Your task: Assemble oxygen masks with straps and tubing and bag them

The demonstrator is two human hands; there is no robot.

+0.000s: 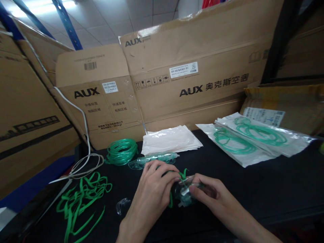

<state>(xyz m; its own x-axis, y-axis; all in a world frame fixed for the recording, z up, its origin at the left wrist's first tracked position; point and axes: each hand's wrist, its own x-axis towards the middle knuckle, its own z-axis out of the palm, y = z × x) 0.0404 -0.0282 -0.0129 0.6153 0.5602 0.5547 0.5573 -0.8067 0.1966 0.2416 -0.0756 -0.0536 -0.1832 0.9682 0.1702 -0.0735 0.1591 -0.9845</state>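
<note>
The right hand (211,192) has its thumb and fingers closed on a clear plastic piece (185,195), between the two hands near the front of the table (253,182). The left hand (158,182) is bent, its fingertips beside a green strap (184,173); whether it grips, I cannot tell. Just behind lie another clear piece (162,157), a green tubing coil (122,152) and white bags (170,140). Tangled green straps (84,192) lie at left, filled packets (235,141) at right. Cardboard (189,111) closes the back.

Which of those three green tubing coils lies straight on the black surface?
The left coil, beside the stack of white packets. The other two coils lie in or on white pouches at right.
</note>
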